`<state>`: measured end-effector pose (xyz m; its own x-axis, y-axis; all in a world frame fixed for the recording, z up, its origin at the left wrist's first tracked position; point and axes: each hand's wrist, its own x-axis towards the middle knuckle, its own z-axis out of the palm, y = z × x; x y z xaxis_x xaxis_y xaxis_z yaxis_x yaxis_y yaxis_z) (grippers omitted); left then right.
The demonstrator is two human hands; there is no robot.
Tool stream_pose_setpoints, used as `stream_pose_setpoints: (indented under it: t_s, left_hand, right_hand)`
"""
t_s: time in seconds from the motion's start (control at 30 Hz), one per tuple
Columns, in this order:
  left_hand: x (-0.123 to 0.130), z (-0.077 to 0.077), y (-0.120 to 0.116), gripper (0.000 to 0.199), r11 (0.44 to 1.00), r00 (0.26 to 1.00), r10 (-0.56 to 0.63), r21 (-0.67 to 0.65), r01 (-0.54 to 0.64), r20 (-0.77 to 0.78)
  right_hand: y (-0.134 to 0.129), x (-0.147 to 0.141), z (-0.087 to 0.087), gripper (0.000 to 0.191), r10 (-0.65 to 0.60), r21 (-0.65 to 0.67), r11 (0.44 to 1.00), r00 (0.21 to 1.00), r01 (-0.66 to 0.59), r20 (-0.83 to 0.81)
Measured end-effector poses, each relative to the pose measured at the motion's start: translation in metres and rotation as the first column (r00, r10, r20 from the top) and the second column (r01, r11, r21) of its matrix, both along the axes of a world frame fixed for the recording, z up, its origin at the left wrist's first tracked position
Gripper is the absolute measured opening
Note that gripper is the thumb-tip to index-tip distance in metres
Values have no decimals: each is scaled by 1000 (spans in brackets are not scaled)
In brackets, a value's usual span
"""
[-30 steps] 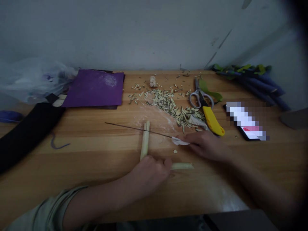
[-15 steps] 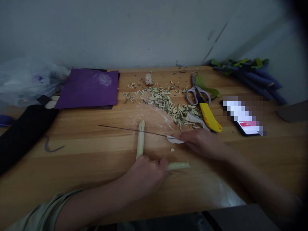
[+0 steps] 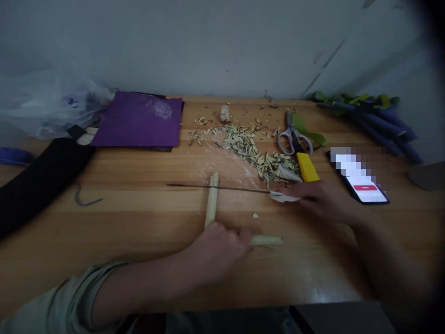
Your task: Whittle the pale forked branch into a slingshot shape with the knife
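You have two hands, a left hand (image 3: 222, 250) and a right hand (image 3: 323, 197). You can count two pale stick lengths (image 3: 211, 206), possibly one piece, one thin dark tool (image 3: 241, 189), one pair of scissors (image 3: 291, 132), one yellow handle (image 3: 307, 168), one phone (image 3: 367, 188), one purple sheet (image 3: 139, 121) and one pale lump (image 3: 225, 114). The shavings (image 3: 248, 149) are too many to count; the bluish rods (image 3: 384, 119) overlap too much for you to number.

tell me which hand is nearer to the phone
Right. The right hand is just left of the phone, holding the white-wrapped end of a thin dark strip. The left hand is much farther left and lower in the picture, gripping pale wood.
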<state>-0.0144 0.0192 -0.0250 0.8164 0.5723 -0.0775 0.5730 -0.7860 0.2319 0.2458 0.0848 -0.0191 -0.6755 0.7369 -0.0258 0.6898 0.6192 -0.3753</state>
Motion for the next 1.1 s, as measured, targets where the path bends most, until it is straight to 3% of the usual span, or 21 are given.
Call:
stream_pose_setpoints:
  t_s: [0.1, 0.23, 0.37, 0.57, 0.73, 0.87, 0.97, 1.1]
  left_hand:
    - [0, -2, -2, 8, 997, 998, -63, 38, 63, 8]
    - [0, -3, -6, 9, 992, 992, -120, 48, 119, 33]
    - [1, -3, -6, 15, 988, 987, -148, 48, 145, 66]
    - [0, -3, -4, 5, 994, 992, -105, 51, 102, 63]
    - [-4, 3, 8, 13, 999, 1000, 15, 50, -16, 9]
    - [-5, 3, 16, 16, 996, 998, 66, 55, -67, 14]
    - [-2, 0, 11, 13, 1000, 1000, -10, 20, 10, 22]
    - [1, 1, 2, 12, 994, 994, -107, -16, 108, 30]
  right_hand:
    - [-2, -4, -3, 39, 0, 38, 999, 1000, 2, -31]
    - [-4, -19, -7, 38, 72, -37, 997, 997, -73, -30]
    - [-3, -16, -7, 35, 41, -51, 998, 999, -43, -30]
    - [-11, -34, -7, 32, 52, -44, 998, 997, -54, -51]
    - [-7, -15, -2, 35, 42, -59, 997, 999, -42, 1]
    - [-7, -17, -6, 35, -27, 60, 998, 999, 25, 39]
    - [-9, -26, -9, 38, -58, 141, 989, 998, 53, 37]
    - [-12, -33, -7, 36, -6, 89, 996, 999, 2, 37]
